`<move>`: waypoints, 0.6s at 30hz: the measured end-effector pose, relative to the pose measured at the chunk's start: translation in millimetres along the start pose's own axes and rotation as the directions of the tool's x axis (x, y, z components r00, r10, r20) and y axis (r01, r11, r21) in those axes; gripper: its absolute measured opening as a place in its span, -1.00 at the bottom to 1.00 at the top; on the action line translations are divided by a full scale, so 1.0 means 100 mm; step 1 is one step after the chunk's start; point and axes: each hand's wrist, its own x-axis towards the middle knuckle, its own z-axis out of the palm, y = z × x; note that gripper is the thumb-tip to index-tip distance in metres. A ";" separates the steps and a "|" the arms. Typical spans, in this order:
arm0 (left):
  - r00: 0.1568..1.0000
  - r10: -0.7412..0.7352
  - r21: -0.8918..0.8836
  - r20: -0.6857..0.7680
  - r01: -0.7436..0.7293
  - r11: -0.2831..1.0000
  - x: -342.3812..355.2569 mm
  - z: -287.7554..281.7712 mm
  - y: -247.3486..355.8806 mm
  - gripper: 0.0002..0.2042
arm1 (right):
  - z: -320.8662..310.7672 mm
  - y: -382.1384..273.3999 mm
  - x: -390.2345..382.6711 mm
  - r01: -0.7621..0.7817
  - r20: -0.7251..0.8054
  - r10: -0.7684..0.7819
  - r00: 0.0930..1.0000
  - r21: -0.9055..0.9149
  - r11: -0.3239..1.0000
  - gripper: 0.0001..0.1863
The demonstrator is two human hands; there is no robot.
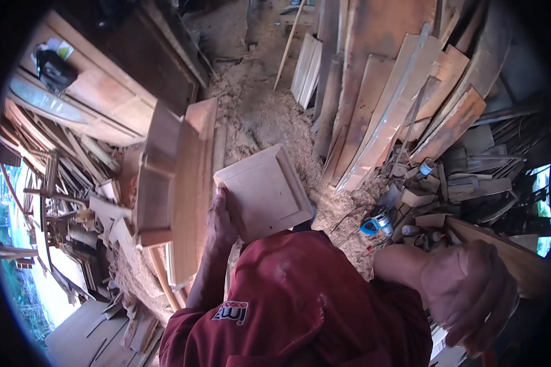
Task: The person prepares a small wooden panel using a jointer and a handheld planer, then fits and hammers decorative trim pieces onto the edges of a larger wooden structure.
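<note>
The left fingers (220, 211) grip a square wooden panel (263, 194) by its edge; the right fingers (480, 303) curl loosely, whether empty I cannot tell.

One square panel (260, 199), one blue power tool (373, 226)

Maroon cloth top (349, 312) at 6 o'clock, lettered logo (231, 311) in white and red at 7, pale streak (322, 300) at 5. Left hand (222, 221) at 8 and right hand (471, 293) at 4, both bare.
</note>
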 end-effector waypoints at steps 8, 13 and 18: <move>0.982 -0.157 -0.352 0.100 0.183 0.918 0.65 0.76 0.15 -0.51 | -0.96 0.40 0.60 0.081 0.237 -0.052 0.970 -0.115 0.990 -0.82; 0.983 -0.166 -0.335 0.082 0.185 0.924 1.37 0.88 0.10 -0.44 | -1.33 1.31 0.66 0.002 0.216 0.013 0.976 -0.072 0.997 -0.88; 0.972 -0.140 -0.588 0.191 0.227 0.776 2.46 1.19 0.22 -0.45 | -1.68 2.67 0.63 -0.042 0.207 0.025 0.978 0.079 0.996 -0.89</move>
